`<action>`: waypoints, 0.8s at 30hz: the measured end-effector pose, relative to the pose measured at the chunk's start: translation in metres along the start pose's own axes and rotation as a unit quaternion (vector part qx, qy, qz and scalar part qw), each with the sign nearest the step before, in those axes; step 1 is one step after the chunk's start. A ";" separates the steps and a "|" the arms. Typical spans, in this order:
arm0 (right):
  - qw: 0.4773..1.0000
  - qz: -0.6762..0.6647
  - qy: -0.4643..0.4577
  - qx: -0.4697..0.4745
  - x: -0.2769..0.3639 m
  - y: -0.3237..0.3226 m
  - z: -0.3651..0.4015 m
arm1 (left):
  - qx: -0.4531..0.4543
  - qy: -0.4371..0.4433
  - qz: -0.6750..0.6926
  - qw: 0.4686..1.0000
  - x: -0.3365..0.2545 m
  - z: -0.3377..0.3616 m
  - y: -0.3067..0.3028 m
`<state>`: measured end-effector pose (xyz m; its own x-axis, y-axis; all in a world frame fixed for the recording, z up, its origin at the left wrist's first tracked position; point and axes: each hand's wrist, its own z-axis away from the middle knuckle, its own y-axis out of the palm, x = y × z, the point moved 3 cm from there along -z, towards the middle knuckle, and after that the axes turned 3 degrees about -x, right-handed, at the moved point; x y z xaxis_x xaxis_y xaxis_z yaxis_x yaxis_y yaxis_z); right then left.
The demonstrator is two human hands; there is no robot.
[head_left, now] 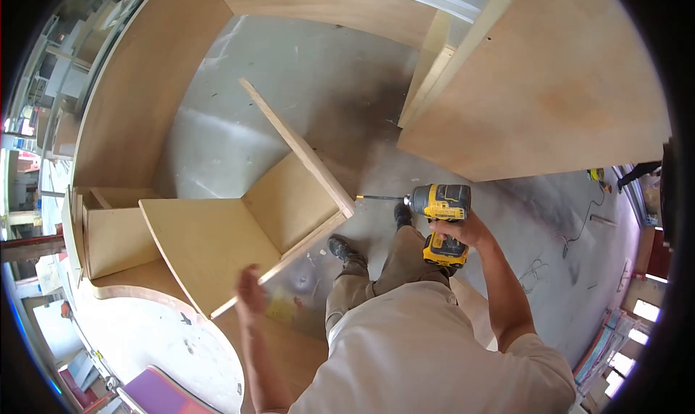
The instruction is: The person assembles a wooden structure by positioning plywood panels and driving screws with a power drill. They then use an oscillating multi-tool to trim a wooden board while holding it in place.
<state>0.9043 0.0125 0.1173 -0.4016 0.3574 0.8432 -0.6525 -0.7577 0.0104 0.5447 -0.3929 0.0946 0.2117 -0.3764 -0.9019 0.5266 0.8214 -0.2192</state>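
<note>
My right hand (pixel 463 231) is wrapped round the grip of a yellow and black cordless drill (pixel 447 201). Its long bit (pixel 382 197) points left, and the tip is right by the corner of a wooden frame strip (pixel 311 160). That strip runs along the edge of an angled plywood assembly (pixel 210 240) made of joined panels. My left hand (pixel 251 291) is beside the assembly's near edge strip (pixel 293 255) and overlaps it in this view. Motion blurs its fingers, so I cannot tell whether they grip the edge.
A large plywood panel (pixel 550 88) stands at the right, and another tall panel (pixel 145 88) curves along the left. Below the assembly is a white curved surface (pixel 152 334) with a wooden rim. A cable (pixel 579 229) lies on the grey floor (pixel 246 59) at the right.
</note>
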 end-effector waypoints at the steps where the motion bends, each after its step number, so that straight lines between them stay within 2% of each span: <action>1: 1.000 0.001 0.007 0.018 0.001 -0.002 -0.005 | 0.040 -0.092 0.136 0.986 0.008 0.022 0.043; 3: 0.998 0.001 0.023 0.060 0.001 -0.007 -0.017 | 0.112 -0.201 0.149 0.962 0.009 0.060 0.106; 6: 0.996 -0.016 0.023 0.081 0.005 -0.015 -0.032 | -0.024 -0.331 0.251 0.909 0.040 0.064 0.145; 7: 0.995 -0.022 0.022 0.096 0.004 -0.018 -0.036 | -0.086 -0.312 0.316 0.892 0.034 0.064 0.153; 10: 0.988 -0.043 0.028 0.144 -0.004 -0.025 -0.051 | -0.211 -0.313 0.393 0.839 0.033 0.050 0.162; 14: 0.980 -0.061 0.029 0.187 -0.013 -0.027 -0.067 | -0.298 -0.313 0.397 0.810 0.006 0.033 0.189; 17: 0.976 -0.073 0.033 0.203 -0.016 -0.029 -0.075 | -0.367 -0.302 0.401 0.783 0.009 0.015 0.199; 20: 0.972 -0.085 0.047 0.215 -0.015 -0.028 -0.079 | -0.320 -0.305 0.403 0.801 0.009 0.003 0.202; 24: 0.967 -0.084 0.050 0.235 -0.020 -0.030 -0.077 | -0.365 -0.300 0.391 0.790 0.023 -0.007 0.202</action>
<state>0.8818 0.0701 0.0589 -0.3912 0.5299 0.7525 -0.3599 -0.8406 0.4049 0.6499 -0.2326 0.0266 0.7046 0.4135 -0.5767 -0.5269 0.8492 -0.0350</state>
